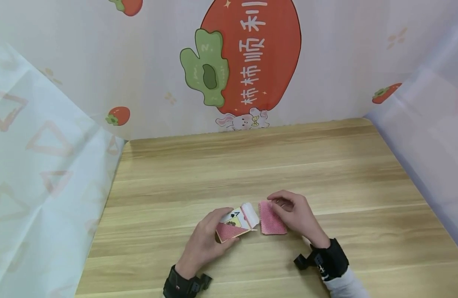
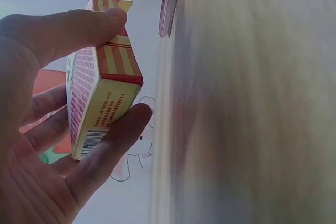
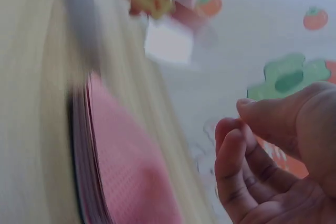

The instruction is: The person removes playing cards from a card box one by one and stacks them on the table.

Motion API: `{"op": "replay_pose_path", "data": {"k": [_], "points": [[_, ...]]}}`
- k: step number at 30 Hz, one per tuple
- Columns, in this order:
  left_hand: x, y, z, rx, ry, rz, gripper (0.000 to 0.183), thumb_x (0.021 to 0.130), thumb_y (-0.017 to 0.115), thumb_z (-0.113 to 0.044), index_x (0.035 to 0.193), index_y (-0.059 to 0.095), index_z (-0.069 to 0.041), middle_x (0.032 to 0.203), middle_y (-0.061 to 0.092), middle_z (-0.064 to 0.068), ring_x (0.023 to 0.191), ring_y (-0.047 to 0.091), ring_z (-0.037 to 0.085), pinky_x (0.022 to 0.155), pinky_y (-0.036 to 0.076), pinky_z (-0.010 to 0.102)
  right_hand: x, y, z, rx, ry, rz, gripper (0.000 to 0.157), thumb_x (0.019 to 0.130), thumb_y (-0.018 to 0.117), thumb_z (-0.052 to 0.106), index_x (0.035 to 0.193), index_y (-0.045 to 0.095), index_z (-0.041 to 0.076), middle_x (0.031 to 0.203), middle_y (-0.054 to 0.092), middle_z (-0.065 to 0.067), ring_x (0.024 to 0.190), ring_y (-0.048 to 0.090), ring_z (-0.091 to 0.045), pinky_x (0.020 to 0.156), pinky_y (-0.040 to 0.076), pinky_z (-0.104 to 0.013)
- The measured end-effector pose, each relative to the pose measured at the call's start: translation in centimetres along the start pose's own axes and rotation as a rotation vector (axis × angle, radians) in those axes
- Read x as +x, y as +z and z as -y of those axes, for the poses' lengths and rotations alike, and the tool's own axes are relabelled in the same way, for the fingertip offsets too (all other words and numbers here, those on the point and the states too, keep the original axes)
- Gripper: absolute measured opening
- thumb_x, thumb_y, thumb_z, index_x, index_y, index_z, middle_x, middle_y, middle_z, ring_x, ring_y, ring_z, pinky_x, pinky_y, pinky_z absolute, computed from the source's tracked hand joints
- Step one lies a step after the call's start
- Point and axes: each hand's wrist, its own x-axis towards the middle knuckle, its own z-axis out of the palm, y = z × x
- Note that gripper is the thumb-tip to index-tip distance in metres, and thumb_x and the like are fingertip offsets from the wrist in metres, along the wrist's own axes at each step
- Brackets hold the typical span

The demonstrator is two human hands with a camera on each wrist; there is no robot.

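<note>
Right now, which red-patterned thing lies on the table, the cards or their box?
The card stack by your right hand: it lies flat on the table, patterned side up, while the box is held up in your left hand.

Twelve o'clock is the table's far side. The card stack (image 1: 270,223) lies on the table (image 1: 288,165) at three o'clock from the card box (image 1: 230,231). The box sits in the left hand (image 1: 205,239), above the tabletop, the hand at its eight o'clock side; the box flap (image 1: 250,214) points to two. The right hand (image 1: 296,211) is over the stack's three o'clock side. A back sheet (image 1: 147,74) stands at twelve, a left sheet (image 1: 46,198) at nine.
</note>
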Motion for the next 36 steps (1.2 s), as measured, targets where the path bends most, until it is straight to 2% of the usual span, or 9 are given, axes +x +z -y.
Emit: {"op": "replay_pose_path", "data": {"k": [3,6,9,11,16,20,28,36], "points": [[0.0,0.1,0.1,-0.014,0.024,0.004,0.077,0.073,0.092,-0.027,0.139,0.057,-0.008,0.131,0.066,0.004,0.114,0.065,0.017,0.091,0.058,0.039,-0.4,1.3,0.7,0.071,-0.025,0.055,0.017,0.092,0.076,0.016,0.106,0.077,0.005,0.098,0.076,-0.005,0.082,0.071,-0.014,0.07,0.06,-0.027],[0.0,0.2,0.1,-0.034,0.057,0.015,0.077,0.075,0.092,-0.027,0.141,0.056,-0.009,0.133,0.065,0.004,0.116,0.064,0.016,0.092,0.058,0.038,-0.7,2.5,1.1,0.138,-0.045,0.122,0.018,0.092,0.076,0.014,0.106,0.076,0.003,0.093,0.074,-0.009,0.074,0.071,-0.02,0.063,0.06,-0.03],[0.1,0.4,0.0,-0.041,0.091,0.024,0.077,0.077,0.09,-0.029,0.142,0.056,-0.009,0.134,0.064,0.004,0.119,0.063,0.016,0.095,0.057,0.037,-0.9,3.2,1.1,0.158,-0.077,0.164,0.018,0.092,0.075,0.012,0.108,0.075,0.003,0.09,0.073,-0.011,0.069,0.07,-0.026,0.056,0.059,-0.031],[0.1,0.5,0.0,-0.041,0.102,0.026,0.077,0.077,0.09,-0.03,0.142,0.056,-0.008,0.134,0.064,0.004,0.12,0.063,0.016,0.096,0.056,0.036,-0.9,3.5,1.1,0.151,-0.092,0.17,0.017,0.092,0.075,0.012,0.107,0.074,0.004,0.089,0.073,-0.01,0.067,0.07,-0.027,0.055,0.058,-0.031],[0.1,0.5,-0.1,-0.033,0.099,0.027,0.076,0.078,0.089,-0.03,0.142,0.056,-0.008,0.134,0.064,0.004,0.119,0.063,0.016,0.095,0.057,0.036,-1.0,3.8,1.2,0.113,-0.112,0.166,0.017,0.091,0.077,0.014,0.106,0.074,0.009,0.093,0.073,-0.003,0.073,0.071,-0.017,0.058,0.058,-0.028],[0.0,0.4,-0.1,-0.027,0.099,0.031,0.076,0.078,0.089,-0.03,0.142,0.056,-0.009,0.133,0.065,0.004,0.117,0.063,0.015,0.091,0.058,0.035,-1.1,3.8,1.2,0.081,-0.119,0.185,0.021,0.088,0.078,0.009,0.108,0.073,0.012,0.094,0.071,0.0,0.076,0.07,-0.012,0.06,0.057,-0.027],[-0.1,0.4,-0.3,-0.024,0.103,0.018,0.076,0.076,0.09,-0.028,0.142,0.056,-0.009,0.133,0.065,0.003,0.117,0.063,0.015,0.091,0.057,0.035,-1.1,3.9,1.6,0.053,-0.099,0.199,0.029,0.084,0.08,0.002,0.11,0.072,0.014,0.094,0.07,0.001,0.075,0.068,-0.011,0.06,0.056,-0.026],[-0.1,0.3,-0.3,-0.026,0.087,0.013,0.077,0.076,0.091,-0.028,0.141,0.056,-0.009,0.133,0.065,0.004,0.117,0.064,0.016,0.092,0.058,0.037,-1.2,3.8,1.3,0.052,-0.109,0.197,0.023,0.086,0.08,0.007,0.107,0.072,0.01,0.092,0.07,-0.002,0.074,0.069,-0.011,0.062,0.056,-0.026]]}}
